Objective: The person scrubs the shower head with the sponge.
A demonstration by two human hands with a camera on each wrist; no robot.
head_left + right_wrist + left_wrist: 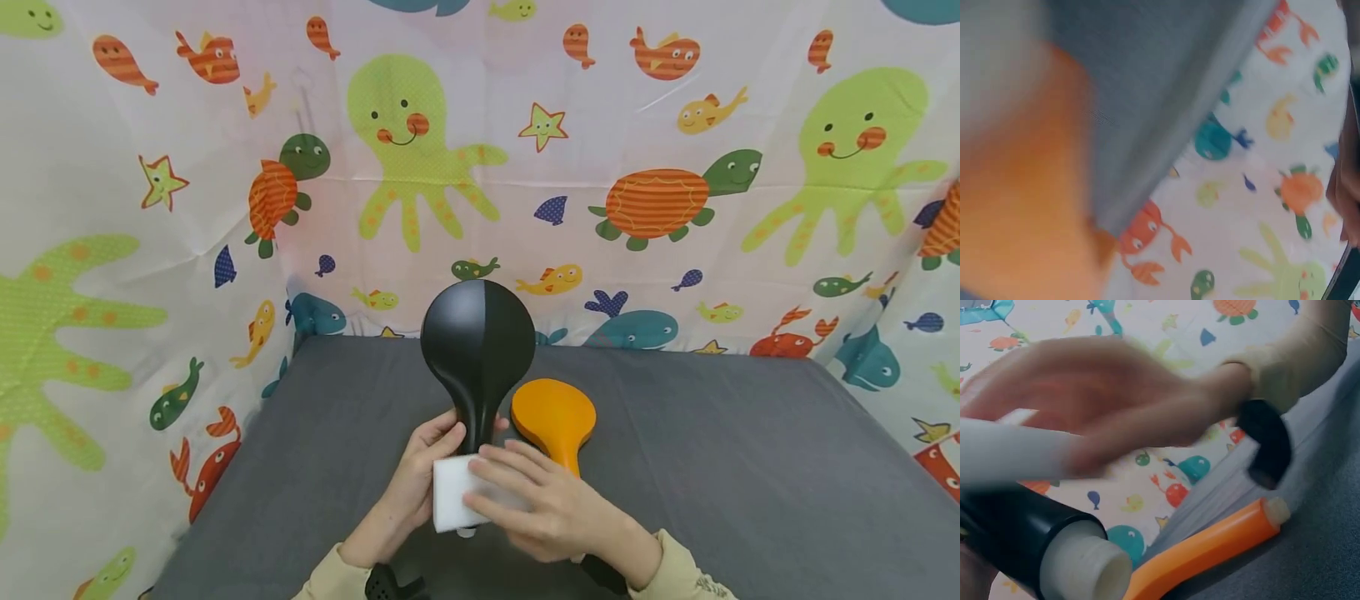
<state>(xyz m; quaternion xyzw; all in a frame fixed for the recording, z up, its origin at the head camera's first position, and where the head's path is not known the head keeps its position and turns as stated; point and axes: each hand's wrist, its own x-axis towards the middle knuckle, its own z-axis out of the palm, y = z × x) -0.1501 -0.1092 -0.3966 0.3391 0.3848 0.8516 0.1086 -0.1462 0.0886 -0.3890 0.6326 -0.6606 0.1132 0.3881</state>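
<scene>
My left hand [420, 467] grips the neck of a black, round-headed paddle-shaped thing [476, 333], held upright with its head at the top. In the left wrist view its handle ends in a pale threaded tip [1100, 569]. A white sponge-like block [450, 496] overlaps the lower handle. My right hand [551, 500] pinches that block between thumb and fingers, blurred by motion. Close behind the right hand lies an orange thing of like shape [555, 408]; the hand hides its lower end in the head view, while the left wrist view shows its handle [1222, 540].
A grey cloth [720, 467] covers the table. Behind it and at both sides hangs a white curtain [480, 208] printed with sea animals. Black straps [1266, 444] circle the wrists below pale sleeves [675, 575].
</scene>
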